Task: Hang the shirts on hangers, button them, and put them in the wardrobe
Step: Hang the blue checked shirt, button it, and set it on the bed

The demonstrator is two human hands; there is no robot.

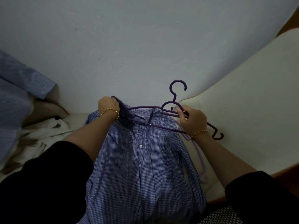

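Head view: L grip (108,105) pinches checked shirt (142,167) shoulder, R grip (193,121) curled round purple hanger (174,98).

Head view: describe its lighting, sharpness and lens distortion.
Head view: the light is dim and bluish; the black sleeves lose all detail; the checked shirt, its buttons and the purple hanger are readable; the striped cloth at the left edge looks soft; the wide lens bows the edge of the cream surface on the right.

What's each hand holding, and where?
Left hand pinches the checked shirt at its top edge; right hand grips the dark purple hanger just below the hook.
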